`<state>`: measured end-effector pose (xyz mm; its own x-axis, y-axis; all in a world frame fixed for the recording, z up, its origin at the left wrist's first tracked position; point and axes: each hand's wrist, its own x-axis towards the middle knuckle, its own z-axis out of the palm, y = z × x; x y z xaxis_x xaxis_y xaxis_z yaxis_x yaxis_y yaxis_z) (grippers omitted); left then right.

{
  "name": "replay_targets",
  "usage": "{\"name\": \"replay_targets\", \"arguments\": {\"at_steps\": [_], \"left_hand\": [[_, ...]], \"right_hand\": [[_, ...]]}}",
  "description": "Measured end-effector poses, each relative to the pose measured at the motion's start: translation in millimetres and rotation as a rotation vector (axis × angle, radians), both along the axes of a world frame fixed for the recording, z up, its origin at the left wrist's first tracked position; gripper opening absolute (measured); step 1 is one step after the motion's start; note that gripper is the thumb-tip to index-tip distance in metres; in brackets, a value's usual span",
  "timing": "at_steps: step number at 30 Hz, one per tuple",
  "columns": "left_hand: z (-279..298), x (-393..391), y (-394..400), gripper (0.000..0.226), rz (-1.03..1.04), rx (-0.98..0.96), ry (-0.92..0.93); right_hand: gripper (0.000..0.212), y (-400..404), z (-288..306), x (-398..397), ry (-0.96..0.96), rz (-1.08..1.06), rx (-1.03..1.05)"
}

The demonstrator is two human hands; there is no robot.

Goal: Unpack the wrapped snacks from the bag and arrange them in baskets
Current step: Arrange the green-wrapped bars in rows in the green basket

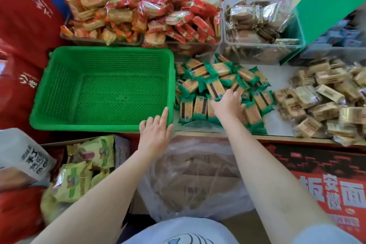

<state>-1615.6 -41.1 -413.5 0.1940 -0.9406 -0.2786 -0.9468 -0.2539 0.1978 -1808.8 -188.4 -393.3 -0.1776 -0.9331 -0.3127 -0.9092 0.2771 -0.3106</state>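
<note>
A green plastic basket (59, 93) stands empty at the left of the counter. To its right lies a heap of green-wrapped snacks (221, 77). My left hand (156, 132) rests with straight fingers on the basket's near right corner. My right hand (227, 105) lies palm down on the green-wrapped snacks, its fingers spread over several packets and holding none that I can see. A clear plastic bag (194, 176) sits crumpled in front of me, below the counter edge.
Beige-wrapped snacks (324, 103) are piled at the right. Behind stand clear tubs of orange packets (99, 6), red packets (178, 16) and brown packets (255, 25). A green carton (326, 0) leans at the back right; yellow-green packets (79, 176) sit low left.
</note>
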Motion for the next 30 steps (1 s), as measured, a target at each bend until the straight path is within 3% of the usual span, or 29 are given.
{"name": "replay_targets", "arguments": {"at_steps": [5,9,15,19,22,24,27,30], "left_hand": [[1,7,-5,0.062,-0.027,0.032,0.022],[1,7,-6,0.063,-0.041,0.028,0.038],[-3,9,-5,0.063,-0.04,-0.013,0.037],[0,6,-5,0.063,-0.041,0.001,0.032],[7,7,-10,0.064,0.003,0.049,0.058],[19,12,-17,0.063,0.131,0.019,0.259],[47,11,-27,0.055,0.288,-0.23,0.652],[65,4,-37,0.057,0.492,-0.049,1.134]], "right_hand": [[0.056,34,-1,2,-0.05,-0.109,-0.038],[0.07,42,-23,8,-0.121,-0.206,0.116],[0.075,28,-33,18,-0.248,-0.306,0.139],[0.054,30,-21,10,-0.368,-0.315,0.126],[0.028,49,8,1,-0.635,-0.342,0.025],[0.025,62,28,2,-0.817,-0.328,0.003],[0.034,77,46,22,-0.941,-0.225,0.041],[0.04,83,55,44,-0.956,-0.04,0.114]]}}
